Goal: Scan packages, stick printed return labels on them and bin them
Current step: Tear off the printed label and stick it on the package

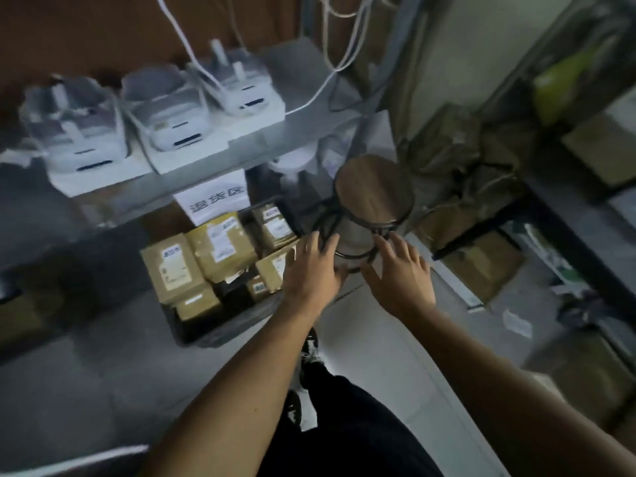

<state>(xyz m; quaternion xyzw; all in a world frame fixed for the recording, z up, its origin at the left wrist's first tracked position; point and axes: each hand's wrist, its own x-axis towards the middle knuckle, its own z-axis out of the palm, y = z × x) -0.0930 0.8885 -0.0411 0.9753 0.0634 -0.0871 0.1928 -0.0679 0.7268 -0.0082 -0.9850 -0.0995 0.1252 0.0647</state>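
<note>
Several brown cardboard packages (220,246) with white labels fill a dark bin (220,330) on the floor under a grey shelf. Three white label printers (165,113) stand in a row on that shelf (309,67). A white sign with printed characters (215,199) hangs from the shelf edge above the bin. My left hand (311,270) and my right hand (401,270) reach out side by side with fingers spread, holding nothing. Both are near the black wire frame of a round wooden-topped stool (373,191).
White cables (340,36) hang down behind the printers. A pile of olive bags (444,142) lies right of the stool. A black shelf rack (564,215) with cardboard boxes stands at the right. My dark trousers and shoes (309,352) show below on the grey floor.
</note>
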